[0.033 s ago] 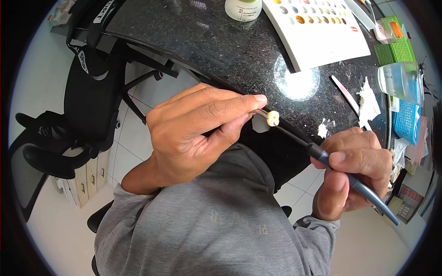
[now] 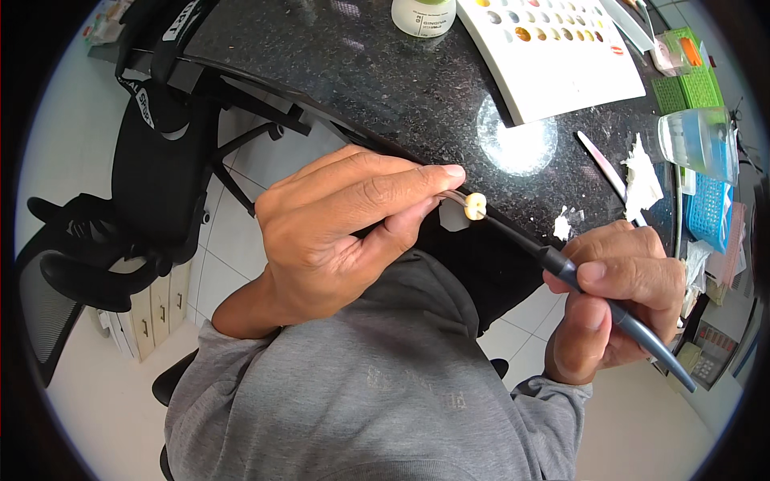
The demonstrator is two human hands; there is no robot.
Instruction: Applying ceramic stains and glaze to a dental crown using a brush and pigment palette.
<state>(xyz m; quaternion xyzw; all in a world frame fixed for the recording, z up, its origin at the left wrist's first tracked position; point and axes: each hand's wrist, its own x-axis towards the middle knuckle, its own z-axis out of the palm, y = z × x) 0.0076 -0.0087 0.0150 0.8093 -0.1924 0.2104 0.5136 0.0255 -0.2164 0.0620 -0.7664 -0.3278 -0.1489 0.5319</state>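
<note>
My left hand [image 2: 341,220] is closed, thumb and fingers pinching a thin curved metal holder, perhaps tweezers [image 2: 454,195]. At the holder's tip sits a small cream-yellow tooth crown [image 2: 475,206], its grooved face visible. From the right, my right hand [image 2: 630,280] grips a slim brush [image 2: 656,345] like a pen, with a blue-grey handle and a dark narrow front. The brush's fine tip reaches the crown's lower right edge and appears to touch it. Both hands are in front of the dark stone tabletop's near edge, above my lap.
On the speckled black table [image 2: 345,96] are a white palette board [image 2: 561,84] with coloured samples, a lidded jar [image 2: 423,18], a pink-and-white stick tool [image 2: 601,164] and crumpled tissue [image 2: 642,180]. A clear cup [image 2: 696,140], green basket [image 2: 690,88] and blue basket [image 2: 710,210] stand right; a black chair [image 2: 160,184] left.
My right hand and the brush have shifted very slightly to the right. The left hand, holder and crown look unmoved.
</note>
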